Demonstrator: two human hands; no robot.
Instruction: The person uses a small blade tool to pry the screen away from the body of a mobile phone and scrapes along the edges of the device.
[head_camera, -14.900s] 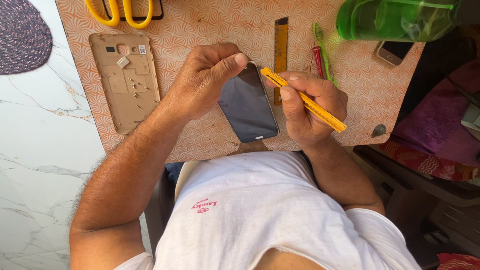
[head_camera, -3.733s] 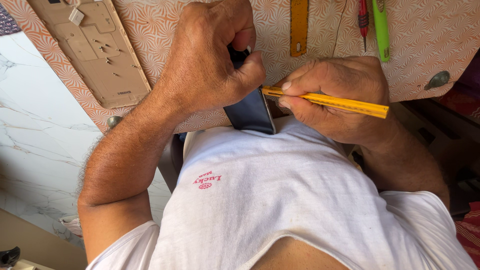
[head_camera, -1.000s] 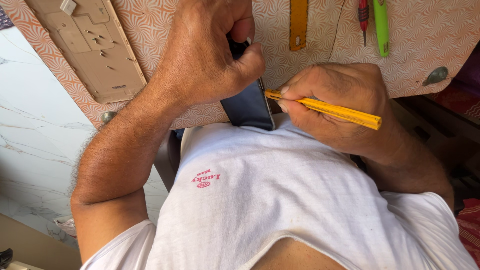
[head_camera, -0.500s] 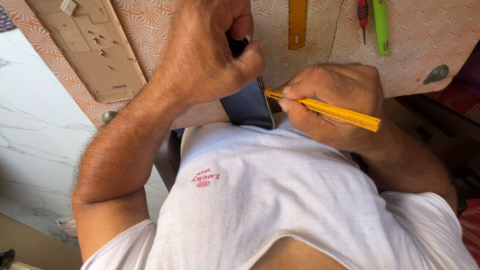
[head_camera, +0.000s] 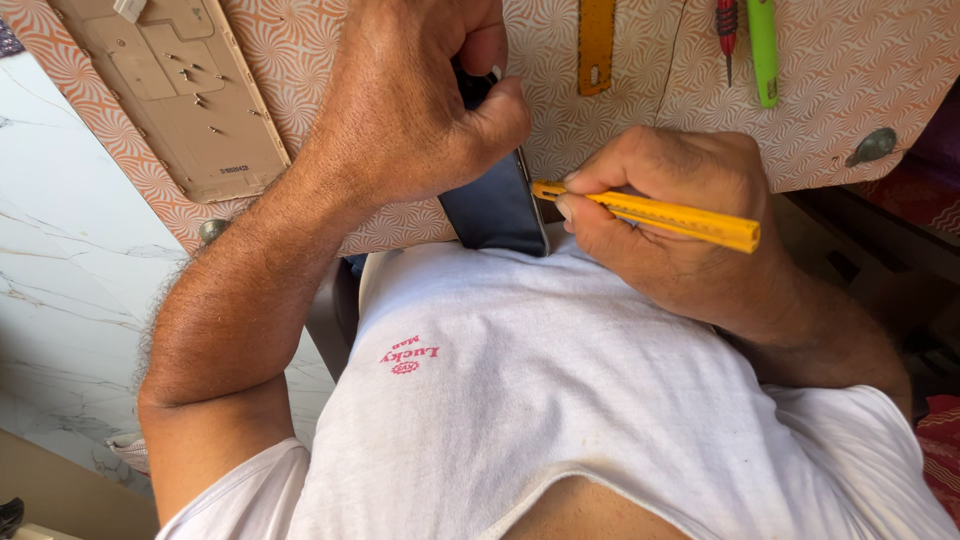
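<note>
Bare patterned worktop (head_camera: 620, 115) lies open between the phone (head_camera: 495, 205) and the yellow ruler (head_camera: 596, 45). To the left, the beige back cover (head_camera: 175, 90) blocks passage; upper right, a red screwdriver (head_camera: 727, 30) and green tool (head_camera: 763, 50) crowd the edge.

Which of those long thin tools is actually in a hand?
The yellow tool, gripped in the right hand. The orange ruler, red screwdriver and green tool lie untouched.

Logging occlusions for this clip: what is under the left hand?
The left hand grips a dark phone; only its lower end and a top corner show. Beneath lies the patterned table. The phone's middle is covered.
</note>
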